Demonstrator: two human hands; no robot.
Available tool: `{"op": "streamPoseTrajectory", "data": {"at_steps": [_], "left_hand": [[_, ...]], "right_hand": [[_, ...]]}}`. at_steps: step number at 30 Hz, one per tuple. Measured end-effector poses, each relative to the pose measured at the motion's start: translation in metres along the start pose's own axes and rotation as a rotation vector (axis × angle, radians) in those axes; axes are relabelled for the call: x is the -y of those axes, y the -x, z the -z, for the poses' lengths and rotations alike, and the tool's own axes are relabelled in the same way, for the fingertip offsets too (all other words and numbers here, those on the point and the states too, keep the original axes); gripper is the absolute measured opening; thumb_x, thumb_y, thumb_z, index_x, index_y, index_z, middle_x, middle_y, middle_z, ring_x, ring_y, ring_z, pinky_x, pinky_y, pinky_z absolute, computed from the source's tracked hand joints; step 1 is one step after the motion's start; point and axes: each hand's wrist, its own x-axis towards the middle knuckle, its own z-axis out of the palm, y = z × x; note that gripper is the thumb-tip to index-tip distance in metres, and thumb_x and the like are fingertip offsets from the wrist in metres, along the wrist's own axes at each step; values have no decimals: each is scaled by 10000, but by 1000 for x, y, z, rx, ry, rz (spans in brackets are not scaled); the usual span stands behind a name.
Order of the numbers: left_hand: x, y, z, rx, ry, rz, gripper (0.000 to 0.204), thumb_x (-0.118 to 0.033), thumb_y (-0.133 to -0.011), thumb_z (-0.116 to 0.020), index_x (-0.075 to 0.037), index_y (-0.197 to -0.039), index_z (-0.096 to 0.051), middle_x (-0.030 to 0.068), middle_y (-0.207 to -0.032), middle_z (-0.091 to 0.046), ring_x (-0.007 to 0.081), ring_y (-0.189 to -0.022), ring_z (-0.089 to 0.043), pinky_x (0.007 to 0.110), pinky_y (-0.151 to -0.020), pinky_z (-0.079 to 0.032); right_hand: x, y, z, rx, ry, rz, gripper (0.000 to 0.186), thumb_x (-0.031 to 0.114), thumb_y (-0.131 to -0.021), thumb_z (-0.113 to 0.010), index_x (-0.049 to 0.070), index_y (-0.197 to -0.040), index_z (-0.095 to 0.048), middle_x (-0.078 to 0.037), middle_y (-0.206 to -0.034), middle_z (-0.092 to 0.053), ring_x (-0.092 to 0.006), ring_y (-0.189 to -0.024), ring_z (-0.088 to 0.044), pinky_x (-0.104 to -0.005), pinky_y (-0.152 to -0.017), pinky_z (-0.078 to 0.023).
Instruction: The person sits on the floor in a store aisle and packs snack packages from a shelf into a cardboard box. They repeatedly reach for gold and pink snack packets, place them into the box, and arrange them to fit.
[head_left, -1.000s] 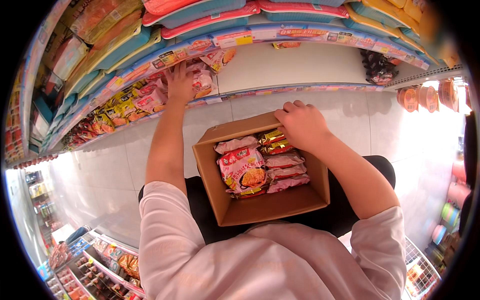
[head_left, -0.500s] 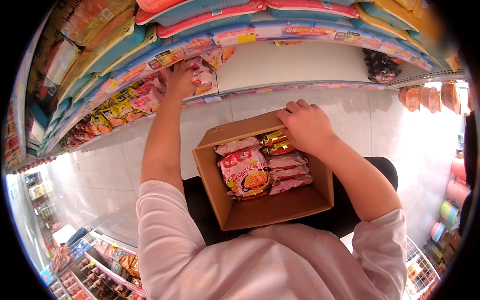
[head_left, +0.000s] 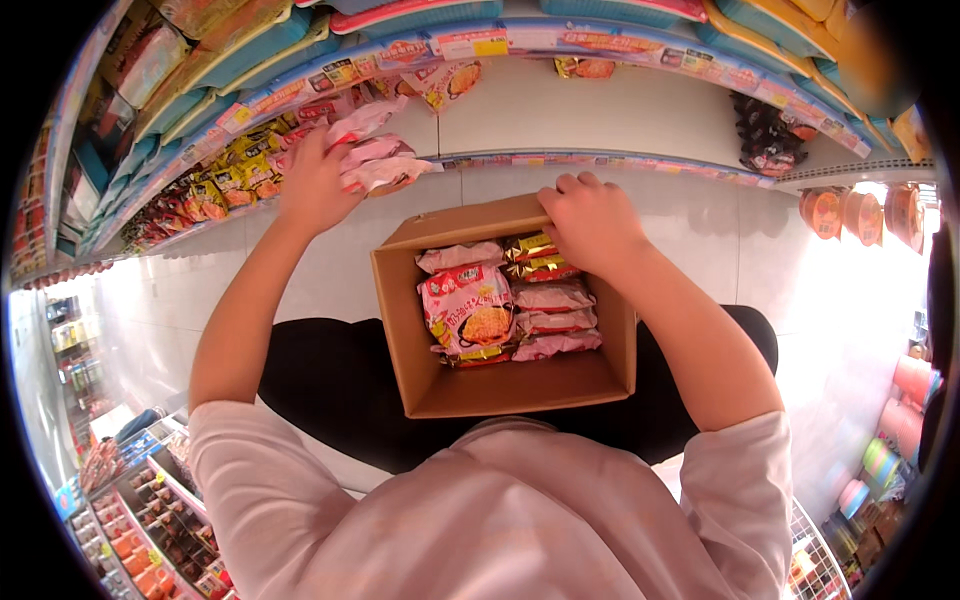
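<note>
My left hand (head_left: pixel 318 190) is closed on several pink noodle packets (head_left: pixel 376 160), stacked together at the front edge of the low shelf (head_left: pixel 610 120). Fingers of my right hand (head_left: pixel 596 225) are wrapped over the far rim of an open cardboard box (head_left: pixel 510 392) that rests over my lap. Inside, a pink noodle packet (head_left: pixel 468 310) lies face up on the left. On the right are more pink packets (head_left: pixel 556 320) stacked on edge, with gold-and-red packets (head_left: pixel 540 258) behind them.
Yellow noodle packets (head_left: pixel 235 180) line the shelf's left part, and dark packets (head_left: pixel 768 135) sit at its right end. The upper shelf's edge (head_left: pixel 480 42) overhangs it, with trays above. Round tubs (head_left: pixel 862 215) hang at right. Behind me on the left stands another stocked shelf (head_left: pixel 150 520).
My left hand has drawn back from the shelf toward me, bringing several pink packets out with it. The box and my right hand have shifted slightly left in view.
</note>
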Motion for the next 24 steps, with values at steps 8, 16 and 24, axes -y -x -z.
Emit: {"op": "streamPoseTrajectory", "data": {"at_steps": [8,16,24], "left_hand": [[-44,88,79,-162,256,134,667,-167,-681,-913,-57,-1309,-717,247,-1565,-445,446,-1432,-481,520,-1173,-431],[-44,123,92,-466,585,269,1225,-89,-683,-969,36,-1635,-208,224,-1465,-536,298,-1306,-606,433,-1093,-520],[-40,128,83,-603,619,79,1118,-203,-685,-1014,50,-1566,-373,206,-1533,-469,313,-1340,-579,434,-1099,-516]], "right_hand": [[48,24,9,-373,-104,430,313,153,-800,-773,28,-1072,-683,-168,-1201,-653,-362,-1179,-634,-544,-1054,-518],[123,62,-51,193,-522,-56,746,136,-829,-779,-33,-1476,-449,-332,-1462,-453,-489,-1288,-567,-541,-1102,-498],[112,36,-95,95,-911,-448,993,191,-818,-848,-12,-1612,-287,-347,-1464,-508,-474,-1375,-543,-477,-1131,-487]]}}
